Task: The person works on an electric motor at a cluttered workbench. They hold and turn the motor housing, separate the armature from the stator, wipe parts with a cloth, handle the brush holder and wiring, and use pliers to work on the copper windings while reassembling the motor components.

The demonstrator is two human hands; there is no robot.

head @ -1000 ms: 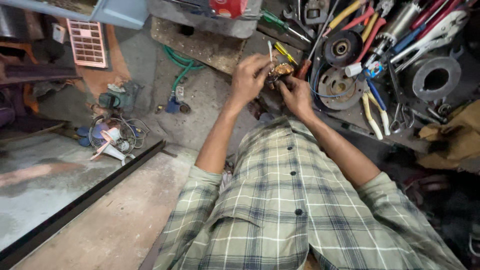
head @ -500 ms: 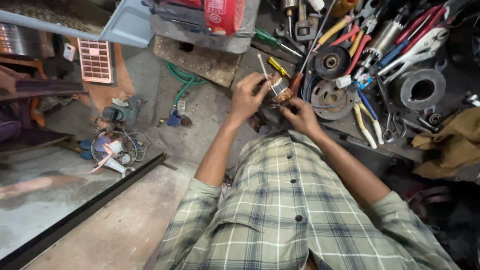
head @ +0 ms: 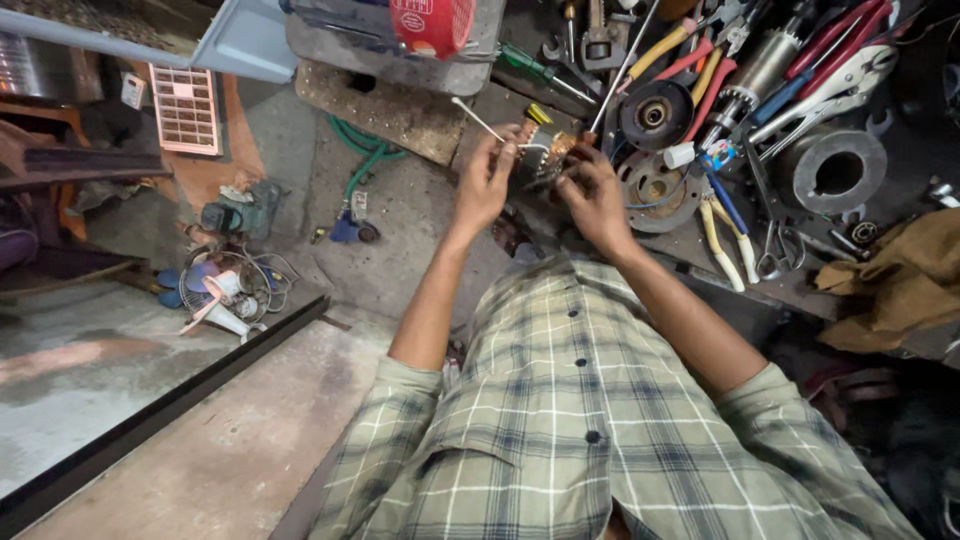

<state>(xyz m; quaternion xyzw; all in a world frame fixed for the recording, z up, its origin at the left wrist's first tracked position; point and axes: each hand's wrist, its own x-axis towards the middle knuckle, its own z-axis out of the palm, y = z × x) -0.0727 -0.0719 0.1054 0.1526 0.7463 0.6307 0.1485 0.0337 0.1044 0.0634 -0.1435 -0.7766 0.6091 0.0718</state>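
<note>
Both hands meet over the cluttered floor — left hand (head: 487,180) and right hand (head: 592,192) closed around a small motor part (head: 545,152) with copper-coloured windings and pale leads, held up between them just above the tool pile. Left fingers (head: 505,150) pinch its near side; a thin white wire (head: 478,118) sticks out past them to the upper left. Right fingers curl over the far side, so what they do at the part is hidden.

Progress, as a judgement: the part is out of any housing and bare in the hands, so the work sits somewhere in its middle. Leads look loose, nothing visibly closed up. Whether any joint is made cannot be told.

Containers:
- grey metal housing (head: 838,172), round opening, lies to the right; inside looks dark, contents not discernible.
- dark round disc (head: 654,114) and a rusty disc (head: 655,190) lie just beyond the right hand; shallow, nothing seen in them.
- red cylinder (head: 432,24) rests on a grey block at the top edge; closed.

Round about: yellow-handled pliers (head: 722,232), red and blue handled tools, a green hose (head: 362,172), a small fan (head: 222,290) well to the left, brown cloth (head: 900,285) at right.
</note>
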